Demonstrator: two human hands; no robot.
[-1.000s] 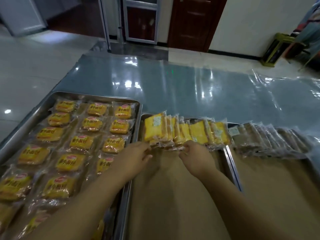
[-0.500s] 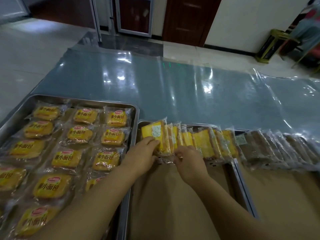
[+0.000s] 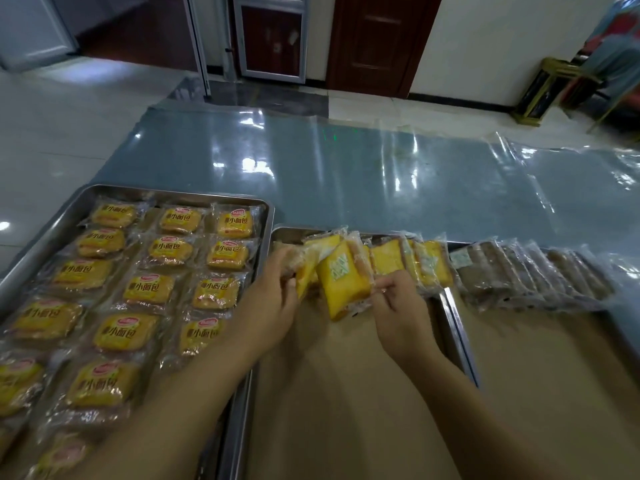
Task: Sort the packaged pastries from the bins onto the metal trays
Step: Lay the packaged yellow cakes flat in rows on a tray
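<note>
Head view: the left hand curls round the left end of a leaning row of yellow plastic-wrapped pastries, which stands along the top edge of the paper-lined middle metal tray at centre frame. The right hand pinches the lower corner of one tilted yellow packet drawn from that row. The slick wrapper could slip from the pinch, and tugging it could topple its neighbours. Counts, as far as blur allows: three trays; about sixteen flat yellow buns in three columns on the left metal tray; some eight brown wrapped pastries across the right tray. All sit on the film-covered grey counter.
</note>
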